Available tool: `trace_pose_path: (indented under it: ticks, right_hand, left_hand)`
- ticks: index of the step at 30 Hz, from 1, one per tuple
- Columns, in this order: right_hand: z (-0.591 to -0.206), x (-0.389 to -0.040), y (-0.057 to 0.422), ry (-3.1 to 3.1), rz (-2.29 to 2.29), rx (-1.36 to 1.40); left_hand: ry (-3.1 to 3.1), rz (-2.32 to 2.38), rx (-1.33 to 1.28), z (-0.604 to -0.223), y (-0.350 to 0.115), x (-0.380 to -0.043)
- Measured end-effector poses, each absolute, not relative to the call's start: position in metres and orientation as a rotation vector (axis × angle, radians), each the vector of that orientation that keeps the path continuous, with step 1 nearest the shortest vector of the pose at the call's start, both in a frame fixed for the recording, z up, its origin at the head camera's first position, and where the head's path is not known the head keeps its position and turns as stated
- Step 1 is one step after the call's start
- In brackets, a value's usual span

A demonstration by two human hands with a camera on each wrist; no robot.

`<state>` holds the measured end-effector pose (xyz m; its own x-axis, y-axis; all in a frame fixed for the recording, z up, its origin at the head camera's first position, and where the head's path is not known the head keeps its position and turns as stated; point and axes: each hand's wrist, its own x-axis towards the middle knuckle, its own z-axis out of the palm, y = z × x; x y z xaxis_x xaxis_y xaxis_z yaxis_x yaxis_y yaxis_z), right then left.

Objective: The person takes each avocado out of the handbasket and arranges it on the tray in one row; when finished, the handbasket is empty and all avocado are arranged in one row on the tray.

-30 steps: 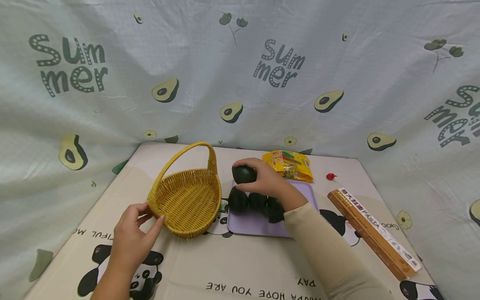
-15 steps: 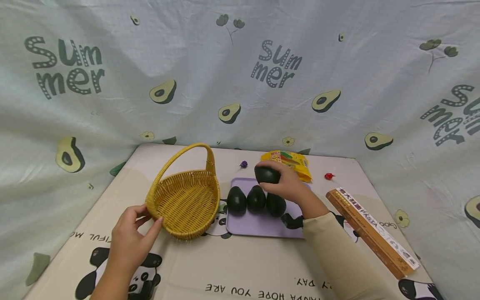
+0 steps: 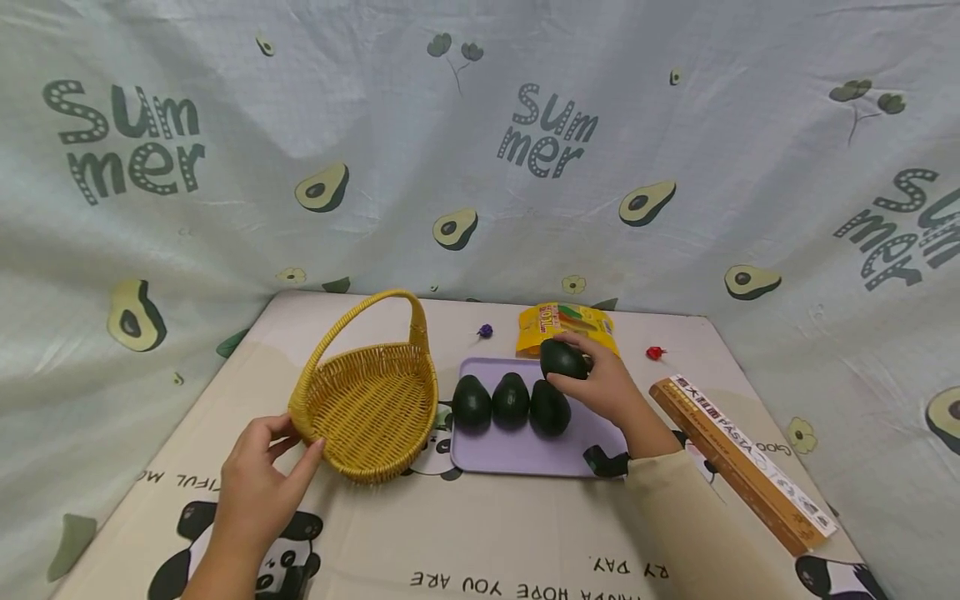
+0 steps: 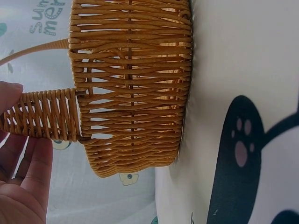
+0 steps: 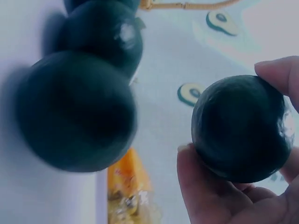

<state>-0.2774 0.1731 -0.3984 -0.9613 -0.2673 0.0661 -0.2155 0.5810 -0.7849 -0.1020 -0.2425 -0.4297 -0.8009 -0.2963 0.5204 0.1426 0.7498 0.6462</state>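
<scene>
My left hand grips the base of the handle of a yellow wicker basket, thumb on one side and fingers on the other. In the left wrist view that woven handle base sits between thumb and fingers. A dark green avocado is held in my right hand above the back right of a lilac tray. Fingers and thumb curl round the held avocado in the right wrist view. Three more avocados lie side by side on the tray: left, middle and right.
Behind the tray lies a yellow snack bag, partly covered by my right hand. A small purple item and a small red item are on the table. At the right lies a long brown pasta box. A printed curtain hangs behind.
My right hand has carried the avocado rightward, from near the tray's back left corner to its back right. The purple item has come into view. My left hand keeps its grip on the basket.
</scene>
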Motion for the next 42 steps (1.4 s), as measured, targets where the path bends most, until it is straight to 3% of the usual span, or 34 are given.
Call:
trace_pose_path:
  ticks: [22,42]
  right_hand:
    - [-0.446,-0.274,0.216,2.835,-1.252,-0.072]
    - [-0.470,-0.267,0.219,2.852,-1.238,-0.122]
  left_hand:
    - [-2.312,-0.931,0.117,-0.428,-0.243,-0.103]
    - [-2.324,-0.926,0.127,-0.428,-0.241,-0.102]
